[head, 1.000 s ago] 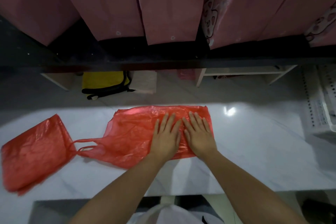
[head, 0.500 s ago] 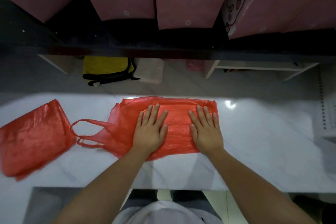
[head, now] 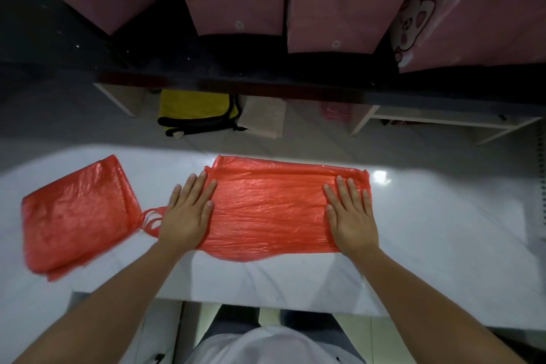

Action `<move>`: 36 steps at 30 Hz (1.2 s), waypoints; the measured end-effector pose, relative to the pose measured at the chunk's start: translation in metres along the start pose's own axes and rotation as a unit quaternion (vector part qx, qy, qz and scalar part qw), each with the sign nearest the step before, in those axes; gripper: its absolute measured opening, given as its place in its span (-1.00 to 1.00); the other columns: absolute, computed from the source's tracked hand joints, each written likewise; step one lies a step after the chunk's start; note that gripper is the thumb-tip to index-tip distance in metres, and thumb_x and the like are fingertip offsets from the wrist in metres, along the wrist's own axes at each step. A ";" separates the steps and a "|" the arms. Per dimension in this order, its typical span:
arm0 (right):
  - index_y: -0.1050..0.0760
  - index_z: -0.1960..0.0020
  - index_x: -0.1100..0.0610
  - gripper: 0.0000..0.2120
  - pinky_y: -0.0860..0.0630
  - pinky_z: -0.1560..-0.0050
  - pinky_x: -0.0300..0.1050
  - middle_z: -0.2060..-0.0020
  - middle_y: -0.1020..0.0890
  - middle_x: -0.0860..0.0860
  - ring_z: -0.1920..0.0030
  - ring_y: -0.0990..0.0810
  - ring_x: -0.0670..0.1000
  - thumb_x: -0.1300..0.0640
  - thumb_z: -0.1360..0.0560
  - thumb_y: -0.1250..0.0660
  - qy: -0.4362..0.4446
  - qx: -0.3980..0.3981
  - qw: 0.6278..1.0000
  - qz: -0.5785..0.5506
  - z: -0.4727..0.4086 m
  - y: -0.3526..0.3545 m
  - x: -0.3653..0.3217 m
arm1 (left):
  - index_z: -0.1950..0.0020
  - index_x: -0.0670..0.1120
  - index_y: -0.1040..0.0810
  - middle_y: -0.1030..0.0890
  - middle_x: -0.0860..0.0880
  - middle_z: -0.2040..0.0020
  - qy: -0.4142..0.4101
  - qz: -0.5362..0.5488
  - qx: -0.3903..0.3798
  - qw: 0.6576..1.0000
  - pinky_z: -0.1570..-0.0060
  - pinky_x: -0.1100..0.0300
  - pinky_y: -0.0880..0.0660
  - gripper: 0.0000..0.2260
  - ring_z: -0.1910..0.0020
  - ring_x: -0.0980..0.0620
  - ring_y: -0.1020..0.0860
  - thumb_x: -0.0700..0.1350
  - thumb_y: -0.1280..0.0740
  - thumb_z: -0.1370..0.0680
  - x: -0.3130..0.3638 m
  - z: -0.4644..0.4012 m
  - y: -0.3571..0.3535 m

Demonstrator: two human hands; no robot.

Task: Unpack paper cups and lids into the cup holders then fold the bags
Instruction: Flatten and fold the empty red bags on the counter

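Red bags: two (head: 277,207) (head: 78,213). Hands: two (head: 189,211) (head: 351,216). Yellow cloth (head: 195,109): one.

Bare white marble tabletop (head: 443,230) lay open right of the flat red plastic bag (head: 271,210). To its left, a folded red plastic bag (head: 76,216) sat near, the loop handles (head: 150,220) filling the gap between them. A dark shelf edge (head: 266,83) overhung the far side.

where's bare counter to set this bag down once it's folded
Bare white marble counter lies right of the right hand, and along the near edge below the flattened red plastic bag. Left is crowded: the left hand, bag handles, and the folded red bag.
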State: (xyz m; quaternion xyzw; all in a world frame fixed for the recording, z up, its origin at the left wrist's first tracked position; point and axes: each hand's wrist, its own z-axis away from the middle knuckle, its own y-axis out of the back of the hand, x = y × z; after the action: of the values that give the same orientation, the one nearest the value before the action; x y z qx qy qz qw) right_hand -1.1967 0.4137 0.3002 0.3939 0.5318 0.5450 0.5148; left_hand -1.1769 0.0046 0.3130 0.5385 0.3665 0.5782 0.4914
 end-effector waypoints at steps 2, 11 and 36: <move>0.04 -0.65 -0.13 -0.48 0.13 -0.59 0.17 -0.65 0.03 -0.04 -0.63 0.17 0.02 -0.14 -0.70 0.21 0.000 -0.008 1.000 0.002 0.000 0.003 -0.002 | -0.66 0.15 0.09 0.11 0.10 -0.67 -0.008 0.001 -0.008 1.000 -0.60 -0.11 0.09 -0.51 -0.64 0.07 0.15 0.12 0.17 -0.71 -0.001 0.001 0.003; -0.43 -0.49 0.07 -0.50 0.05 -0.61 0.07 -0.48 -0.44 0.00 -0.57 -0.24 0.04 -0.08 -0.70 0.05 0.016 0.056 0.993 -0.107 -0.003 0.046 -0.014 | -0.60 0.02 -0.27 -0.14 -0.07 -0.64 -0.060 -0.024 0.056 0.996 -0.57 -0.23 0.07 -0.53 -0.64 -0.05 0.03 0.07 0.02 -0.70 0.079 -0.021 0.020; -0.02 -0.64 -0.13 -0.45 0.12 -0.61 0.06 -0.64 0.02 -0.08 -0.63 0.17 -0.04 -0.01 -0.65 0.17 -0.004 -0.012 0.998 -0.065 -0.035 0.015 -0.021 | -0.63 0.12 -0.16 -0.07 0.01 -0.66 0.002 -0.031 0.030 0.999 -0.58 -0.13 0.05 -0.53 -0.64 -0.01 0.08 0.08 0.06 -0.70 0.090 -0.058 -0.024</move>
State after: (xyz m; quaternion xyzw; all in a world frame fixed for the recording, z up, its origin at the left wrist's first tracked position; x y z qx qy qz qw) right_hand -1.2293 0.3888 0.3131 0.3540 0.5476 0.5155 0.5559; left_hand -1.2243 0.1033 0.3048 0.5400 0.4009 0.5529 0.4920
